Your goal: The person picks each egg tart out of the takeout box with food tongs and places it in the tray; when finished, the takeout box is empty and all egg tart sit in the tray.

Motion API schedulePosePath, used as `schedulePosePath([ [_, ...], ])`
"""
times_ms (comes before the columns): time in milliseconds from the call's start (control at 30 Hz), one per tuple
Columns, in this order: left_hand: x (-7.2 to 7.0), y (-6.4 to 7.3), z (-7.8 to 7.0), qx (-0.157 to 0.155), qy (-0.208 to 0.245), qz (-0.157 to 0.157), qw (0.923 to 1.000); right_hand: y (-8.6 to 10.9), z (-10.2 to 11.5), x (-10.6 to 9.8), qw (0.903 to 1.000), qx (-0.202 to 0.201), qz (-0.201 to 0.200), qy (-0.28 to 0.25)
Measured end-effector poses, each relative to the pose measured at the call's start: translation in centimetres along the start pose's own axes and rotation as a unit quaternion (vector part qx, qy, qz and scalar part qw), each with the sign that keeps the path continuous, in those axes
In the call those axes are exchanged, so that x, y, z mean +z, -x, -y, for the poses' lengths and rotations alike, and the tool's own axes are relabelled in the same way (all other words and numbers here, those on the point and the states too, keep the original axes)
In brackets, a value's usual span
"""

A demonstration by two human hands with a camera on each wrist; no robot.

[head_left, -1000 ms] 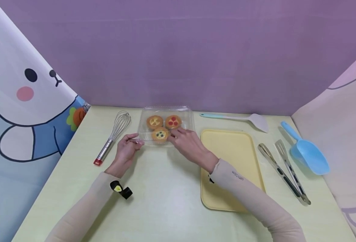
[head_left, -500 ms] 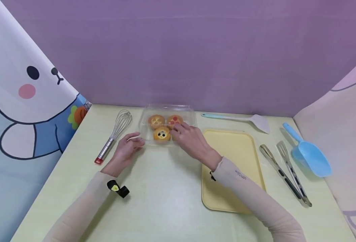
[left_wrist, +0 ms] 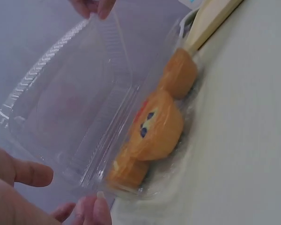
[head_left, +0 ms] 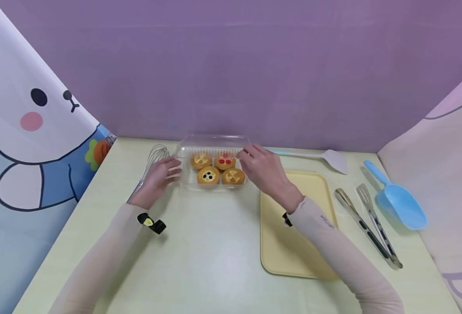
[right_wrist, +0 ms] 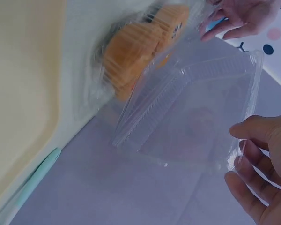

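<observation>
A clear plastic clamshell container (head_left: 183, 179) holds several round tarts: one with dark dots (head_left: 208, 175), one with red dots (head_left: 225, 161), and others with pale yellow patterned tops (head_left: 233, 176). Its transparent lid (right_wrist: 201, 126) stands raised at the back, tilted above the base. My right hand (head_left: 265, 171) pinches a corner of the lid between thumb and fingers. Beside the container's left side, my left hand (head_left: 157, 181) has its fingers spread and relaxed. In the left wrist view its fingertips (left_wrist: 101, 208) come right up to the lower corner of the container.
A yellow tray (head_left: 279, 257) lies under the right forearm. A whisk (head_left: 152, 159) sits behind the left hand, partly covered. To the right are a turner (head_left: 334, 160), metal tongs (head_left: 368, 229) and a blue scoop (head_left: 401, 205). A purple cloth (head_left: 231, 74) hangs behind the table.
My right hand has left a tart at the container's front right and moved up to the lid, which now stands more upright. My left hand has shifted slightly up and its fingers have spread.
</observation>
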State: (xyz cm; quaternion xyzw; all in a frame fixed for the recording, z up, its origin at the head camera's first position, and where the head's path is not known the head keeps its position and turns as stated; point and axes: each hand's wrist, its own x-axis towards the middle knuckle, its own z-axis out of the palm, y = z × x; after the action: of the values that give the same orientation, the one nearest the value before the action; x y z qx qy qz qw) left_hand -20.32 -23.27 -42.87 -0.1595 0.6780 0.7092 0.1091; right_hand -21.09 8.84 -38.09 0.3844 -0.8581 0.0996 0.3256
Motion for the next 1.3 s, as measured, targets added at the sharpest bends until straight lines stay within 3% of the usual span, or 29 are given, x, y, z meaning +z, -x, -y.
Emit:
schedulePosePath([
  [300, -0.3, -2.5, -0.1, 0.018, -0.050, 0.016, 0.9985, 0.3, -1.1, -0.4, 0.9973, 0.062, -0.035, -0.018],
  [433, -0.6, -2.6, 0.0, 0.032, -0.075, 0.028, 0.9963, 0.3, -1.2, -0.7, 0.9946, 0.091, -0.036, -0.034],
  [633, -1.6, -1.9, 0.1, 0.032, -0.139, 0.073, 0.9870, 0.2, -1.3, -1.3, 0.9879, 0.119, -0.035, -0.093],
  [800, -2.2, -0.8, 0.4, 0.023, -0.174, 0.098, 0.9796, 0.0, -1.6, -1.9, 0.9718, 0.161, -0.053, -0.165],
  [1067, -2.4, 2.1, 1.4, 0.032, -0.205, 0.120, 0.9707, 0.1, -2.5, -2.2, 0.9322, 0.236, -0.057, -0.269],
  [1300, -2.5, 5.1, 2.3, 0.035, -0.201, 0.120, 0.9717, 1.5, -3.3, -0.1, 0.9038, 0.295, -0.008, -0.310],
])
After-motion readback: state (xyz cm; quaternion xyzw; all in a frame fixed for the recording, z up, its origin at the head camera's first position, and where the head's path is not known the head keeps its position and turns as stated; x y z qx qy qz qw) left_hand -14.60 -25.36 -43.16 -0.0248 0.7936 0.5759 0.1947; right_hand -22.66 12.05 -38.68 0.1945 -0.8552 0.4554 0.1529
